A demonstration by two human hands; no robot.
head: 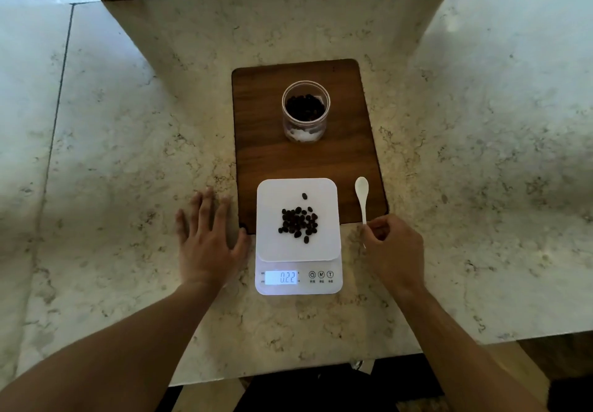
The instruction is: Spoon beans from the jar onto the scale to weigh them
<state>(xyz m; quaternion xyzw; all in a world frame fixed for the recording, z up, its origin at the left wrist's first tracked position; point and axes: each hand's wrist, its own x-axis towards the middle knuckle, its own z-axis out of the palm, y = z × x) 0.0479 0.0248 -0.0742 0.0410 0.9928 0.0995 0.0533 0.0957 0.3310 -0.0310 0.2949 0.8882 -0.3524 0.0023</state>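
Head view: clear round jar (305, 111) holds dark beans; more lie heaped on the square white scale (297, 219). Left hand (205, 238) rests flat, fingers spread; right hand (393, 248) pinches a white plastic spoon (362, 196).

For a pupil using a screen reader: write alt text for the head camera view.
A right hand holds a white spoon beside a scale piled with dark beans, reading 0.22. The left hand lies flat on the counter; an open jar stands on a wooden board behind.

Both forearms are bare, no sleeves showing; the left hand (208, 241) and right hand (393, 251) wear no gloves.
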